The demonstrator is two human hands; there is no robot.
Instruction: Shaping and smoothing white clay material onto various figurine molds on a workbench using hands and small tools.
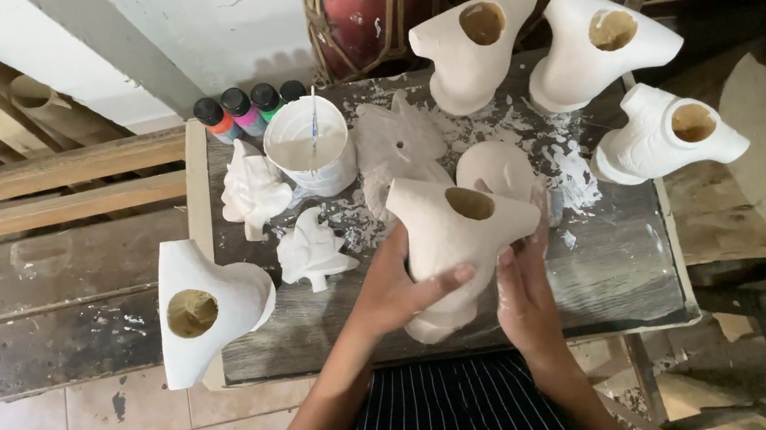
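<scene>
With the left hand [401, 285] gripping the hollow plaster figure [453, 236] near the front of the desk [622, 284] and the right hand [521, 290] flat on its side, fingers closed against it, steady support (not squeezing) looks wisest.

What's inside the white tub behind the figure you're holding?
The white tub holds white liquid with a thin stick standing in it. Its bottom and the stick's lower end are covered by the liquid.
</scene>
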